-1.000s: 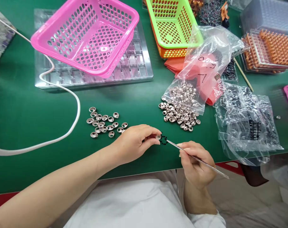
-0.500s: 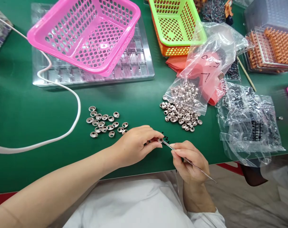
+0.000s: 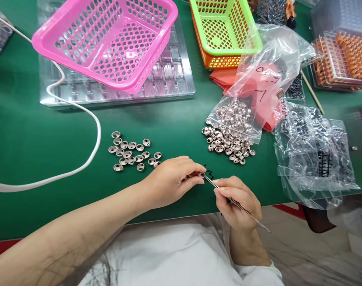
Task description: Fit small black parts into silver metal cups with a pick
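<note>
Between thumb and fingertips, my left hand (image 3: 171, 182) pinches a small metal cup (image 3: 202, 175) with a hole in it. My right hand (image 3: 240, 200) is closed around a thin metal pick (image 3: 235, 203) like a pen, and its tip meets the cup. Several tiny black pieces (image 3: 210, 173) lie on the green table just behind the cup. Left of my left hand, a group of similar metal cups (image 3: 132, 153) is spread out. Farther back on the right, a larger pile of cups (image 3: 228, 139) spills from a clear plastic bag (image 3: 237, 107).
A pink basket (image 3: 165, 35) sits on a clear compartment box (image 3: 183, 81) at the back left. A white cable (image 3: 99, 131) curves across the left side. Stacked green and orange baskets (image 3: 225, 51) stand behind the bag. Plastic bags with black parts (image 3: 318, 155) lie at right.
Both hands hold nearly the same pose, with the pick's tip still at the cup. The view has shifted very slightly.
</note>
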Action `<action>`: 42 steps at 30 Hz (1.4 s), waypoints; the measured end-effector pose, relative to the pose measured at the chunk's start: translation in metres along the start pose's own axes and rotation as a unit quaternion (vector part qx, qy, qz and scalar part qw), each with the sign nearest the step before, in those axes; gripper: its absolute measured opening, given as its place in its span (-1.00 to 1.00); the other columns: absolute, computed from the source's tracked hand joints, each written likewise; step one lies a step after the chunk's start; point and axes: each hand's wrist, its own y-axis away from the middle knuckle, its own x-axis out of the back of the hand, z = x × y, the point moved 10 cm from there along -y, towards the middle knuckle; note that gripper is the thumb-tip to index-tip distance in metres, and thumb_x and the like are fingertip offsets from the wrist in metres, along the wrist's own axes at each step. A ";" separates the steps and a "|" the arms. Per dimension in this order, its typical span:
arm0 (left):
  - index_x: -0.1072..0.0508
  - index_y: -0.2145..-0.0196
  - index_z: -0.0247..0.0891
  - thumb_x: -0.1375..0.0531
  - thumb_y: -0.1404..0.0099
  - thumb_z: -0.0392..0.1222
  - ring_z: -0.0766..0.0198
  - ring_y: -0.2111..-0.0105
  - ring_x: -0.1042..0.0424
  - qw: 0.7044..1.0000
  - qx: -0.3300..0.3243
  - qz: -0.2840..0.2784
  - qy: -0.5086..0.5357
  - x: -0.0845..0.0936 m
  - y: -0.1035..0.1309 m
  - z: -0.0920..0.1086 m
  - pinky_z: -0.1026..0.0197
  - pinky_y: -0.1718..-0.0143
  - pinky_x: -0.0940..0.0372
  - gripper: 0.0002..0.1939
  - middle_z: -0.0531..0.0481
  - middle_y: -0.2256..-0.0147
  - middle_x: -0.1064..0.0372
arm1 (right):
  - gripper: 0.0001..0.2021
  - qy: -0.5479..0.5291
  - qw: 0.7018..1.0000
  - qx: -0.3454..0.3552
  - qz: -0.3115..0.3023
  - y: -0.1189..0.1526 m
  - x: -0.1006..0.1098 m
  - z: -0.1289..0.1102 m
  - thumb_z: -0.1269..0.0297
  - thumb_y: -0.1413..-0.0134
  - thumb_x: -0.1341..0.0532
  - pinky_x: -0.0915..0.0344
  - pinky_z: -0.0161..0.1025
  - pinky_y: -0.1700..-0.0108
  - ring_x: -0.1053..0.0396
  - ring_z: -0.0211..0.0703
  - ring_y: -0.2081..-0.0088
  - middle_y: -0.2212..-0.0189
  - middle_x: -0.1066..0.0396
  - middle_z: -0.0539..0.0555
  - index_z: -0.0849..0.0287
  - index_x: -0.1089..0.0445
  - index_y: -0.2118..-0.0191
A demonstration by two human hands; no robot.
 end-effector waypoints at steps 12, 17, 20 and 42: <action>-0.54 0.13 -0.33 -0.27 -0.37 -0.28 0.26 0.33 -0.50 1.000 0.013 -0.006 0.006 -0.001 0.001 -0.003 0.29 0.33 -0.37 -0.87 0.00 0.37 -0.55 | -0.66 0.004 1.000 0.002 0.005 -0.001 0.002 -0.001 0.60 -0.06 -0.30 -0.46 -0.17 0.36 -0.57 -0.11 0.28 0.21 -0.58 0.09 0.09 -0.42 0.08; -0.54 0.13 -0.36 -0.29 -0.34 -0.31 0.27 0.34 -0.50 1.000 0.008 -0.004 0.011 -0.001 0.000 -0.002 0.29 0.32 -0.38 -0.85 -0.01 0.38 -0.55 | -0.63 -0.004 1.000 0.005 -0.001 -0.001 0.001 -0.002 0.64 -0.04 -0.30 -0.45 -0.18 0.36 -0.57 -0.11 0.27 0.20 -0.58 0.09 0.11 -0.42 0.06; -0.54 0.15 -0.36 -0.29 -0.34 -0.31 0.27 0.34 -0.50 1.000 0.006 -0.003 0.007 -0.001 0.000 -0.002 0.29 0.32 -0.37 -0.87 0.00 0.38 -0.55 | -0.63 -0.007 1.000 0.001 0.001 0.000 0.001 0.000 0.63 -0.05 -0.29 -0.44 -0.17 0.38 -0.57 -0.11 0.28 0.20 -0.59 0.10 0.11 -0.42 0.06; -0.46 0.18 -0.29 -0.10 -0.47 -0.32 0.27 0.36 -0.47 1.000 -0.011 0.007 -0.013 -0.007 0.004 0.000 0.25 0.27 -0.39 -0.87 -0.02 0.35 -0.54 | -0.67 0.048 0.998 0.038 -0.009 0.004 -0.002 -0.004 0.57 -0.08 -0.30 -0.38 -0.21 0.43 -0.57 -0.15 0.34 0.21 -0.62 0.09 0.09 -0.42 0.06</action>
